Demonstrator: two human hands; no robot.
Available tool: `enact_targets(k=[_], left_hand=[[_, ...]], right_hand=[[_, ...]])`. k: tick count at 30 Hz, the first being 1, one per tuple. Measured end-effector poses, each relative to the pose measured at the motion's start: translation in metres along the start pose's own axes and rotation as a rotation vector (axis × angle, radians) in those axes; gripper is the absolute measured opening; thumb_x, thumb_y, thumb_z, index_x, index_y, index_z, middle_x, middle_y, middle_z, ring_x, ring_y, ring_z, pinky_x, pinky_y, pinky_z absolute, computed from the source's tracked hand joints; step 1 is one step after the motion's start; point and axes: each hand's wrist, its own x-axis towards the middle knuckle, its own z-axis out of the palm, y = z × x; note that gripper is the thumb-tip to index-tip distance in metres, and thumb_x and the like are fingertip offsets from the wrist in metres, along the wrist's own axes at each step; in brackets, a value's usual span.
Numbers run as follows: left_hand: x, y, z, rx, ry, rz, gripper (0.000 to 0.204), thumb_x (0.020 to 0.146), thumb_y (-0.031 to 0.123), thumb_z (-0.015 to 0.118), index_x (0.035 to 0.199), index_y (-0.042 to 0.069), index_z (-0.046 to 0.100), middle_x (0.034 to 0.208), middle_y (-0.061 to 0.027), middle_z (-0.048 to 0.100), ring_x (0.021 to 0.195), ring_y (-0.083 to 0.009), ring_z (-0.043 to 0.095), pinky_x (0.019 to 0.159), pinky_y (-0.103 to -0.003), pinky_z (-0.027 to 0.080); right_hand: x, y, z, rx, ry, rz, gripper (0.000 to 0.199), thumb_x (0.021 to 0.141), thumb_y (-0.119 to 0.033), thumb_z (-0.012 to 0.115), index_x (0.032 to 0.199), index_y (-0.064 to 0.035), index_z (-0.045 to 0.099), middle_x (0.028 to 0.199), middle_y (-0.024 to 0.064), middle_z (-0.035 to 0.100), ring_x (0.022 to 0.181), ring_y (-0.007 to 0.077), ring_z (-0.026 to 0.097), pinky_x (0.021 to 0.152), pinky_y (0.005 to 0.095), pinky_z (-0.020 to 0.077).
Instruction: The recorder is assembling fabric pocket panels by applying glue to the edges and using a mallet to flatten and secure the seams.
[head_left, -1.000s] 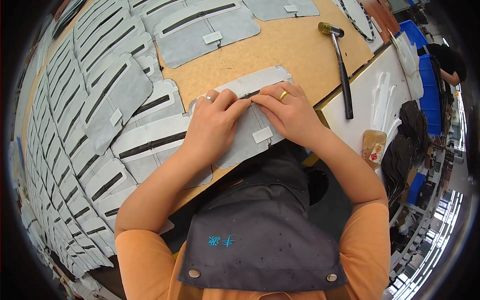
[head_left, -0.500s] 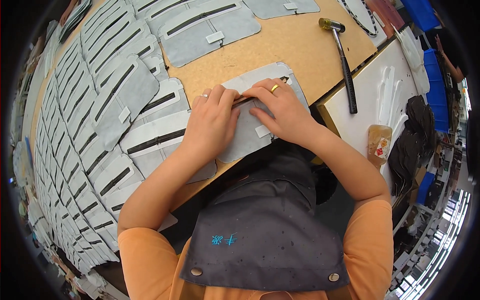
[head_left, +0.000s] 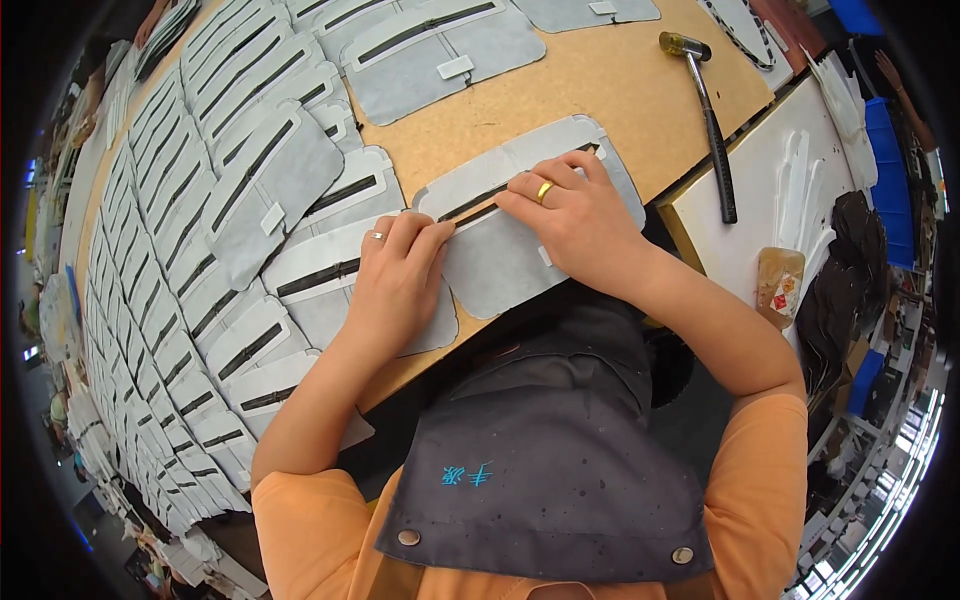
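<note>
A grey panel [head_left: 492, 268] with rounded corners and a long slot lies at the table's front edge. A black strip [head_left: 474, 206] runs along the slot, and a narrow tan band shows just below it. My left hand [head_left: 395, 270] has its thumb and fingers closed at the panel's left edge, by the slot's end. Bent over the slot's middle and right part, my right hand [head_left: 575, 215] pinches its edge between thumb and fingers. What lies under the right fingertips is hidden. Each hand wears a ring.
Many similar grey panels [head_left: 245, 265] overlap across the left side of the tan table [head_left: 440, 130]. Farther back lies another panel [head_left: 440, 60]. A black-handled hammer [head_left: 718, 160] lies to the right, near a brownish block [head_left: 780, 280], white strips [head_left: 795, 190] and dark pieces [head_left: 850, 255].
My left hand has slid left along the slot to the panel's left edge, apart from my right hand. More of the black strip and the tan band shows between them. The whole view has shifted slightly.
</note>
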Motion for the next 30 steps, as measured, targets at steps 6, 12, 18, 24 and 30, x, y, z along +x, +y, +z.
enact_targets(k=[6, 12, 18, 24, 30], left_hand=[[-0.002, -0.002, 0.004, -0.033, 0.041, 0.008, 0.019, 0.08, 0.001, 0.063, 0.099, 0.006, 0.059, 0.096, -0.0081, 0.054, 0.086, -0.0275, 0.052, 0.076, -0.038, 0.041], [-0.007, -0.004, 0.003, -0.081, 0.047, -0.025, 0.018, 0.079, 0.0, 0.063, 0.094, 0.007, 0.057, 0.096, -0.0081, 0.054, 0.089, -0.028, 0.052, 0.077, -0.037, 0.041], [-0.005, 0.002, 0.005, -0.025, 0.087, 0.049, 0.027, 0.076, -0.003, 0.065, 0.099, 0.007, 0.056, 0.107, -0.0066, 0.059, 0.094, -0.0285, 0.053, 0.08, -0.037, 0.04], [-0.002, 0.002, 0.008, 0.037, 0.04, 0.113, 0.031, 0.074, -0.001, 0.064, 0.104, 0.006, 0.057, 0.113, -0.0046, 0.058, 0.104, -0.0252, 0.054, 0.084, -0.036, 0.04], [0.016, 0.017, 0.021, 0.009, -0.044, 0.235, 0.027, 0.079, 0.001, 0.064, 0.106, 0.005, 0.06, 0.115, -0.0065, 0.06, 0.109, -0.0256, 0.056, 0.086, -0.036, 0.044]], right_hand=[[0.006, -0.01, 0.0, -0.082, -0.038, -0.2, 0.026, 0.08, -0.005, 0.057, 0.103, -0.0123, 0.065, 0.102, -0.0026, 0.062, 0.106, 0.0152, 0.055, 0.101, 0.0398, 0.0331], [-0.019, 0.061, -0.028, -0.191, 0.057, 0.135, 0.032, 0.08, -0.007, 0.059, 0.112, -0.009, 0.063, 0.106, 0.0007, 0.063, 0.106, 0.0215, 0.055, 0.1, 0.0408, 0.0355], [-0.062, 0.164, -0.032, -0.53, 0.044, 0.746, 0.038, 0.087, -0.016, 0.055, 0.123, -0.0053, 0.055, 0.119, 0.0174, 0.056, 0.11, 0.0311, 0.055, 0.091, 0.0445, 0.0453], [-0.056, 0.172, -0.043, -0.038, 0.138, 0.972, 0.041, 0.093, -0.017, 0.051, 0.132, -0.0034, 0.05, 0.1, 0.0135, 0.058, 0.09, 0.0233, 0.058, 0.082, 0.0345, 0.0474], [-0.03, 0.031, -0.085, 0.495, 0.119, 0.752, 0.043, 0.096, -0.006, 0.044, 0.139, -0.0037, 0.045, 0.077, 0.0031, 0.054, 0.06, 0.0098, 0.046, 0.058, 0.0239, 0.0436]])
